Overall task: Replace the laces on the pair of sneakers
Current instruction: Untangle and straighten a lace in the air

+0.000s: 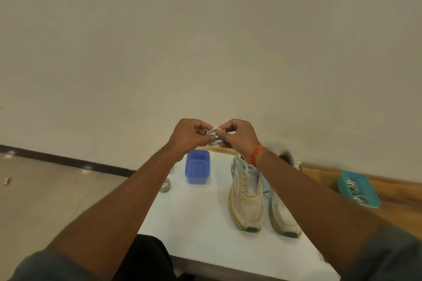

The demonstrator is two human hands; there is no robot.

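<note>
One white rectangular table top [201, 230], its left edge running beside pale floor tiles, its near edge just past the person's lap. Open white surface lies between the tub and the near edge. Two worn white sneakers with yellowed soles, toes pointing toward the near edge: left one [246, 201] laceless with eyelets showing, right one [283, 214] partly hidden behind the forearm. One teal plastic tray [358, 189] on the wooden surface to the right, well apart from the shoes. One blue plastic tub [197, 169] near the table's far edge. One roll of clear tape [164, 185] at the left edge. Left hand [189, 134] and right hand [238, 137], raised above the tub, both pinch one small coiled white lace [214, 136] between fingertips.
</note>
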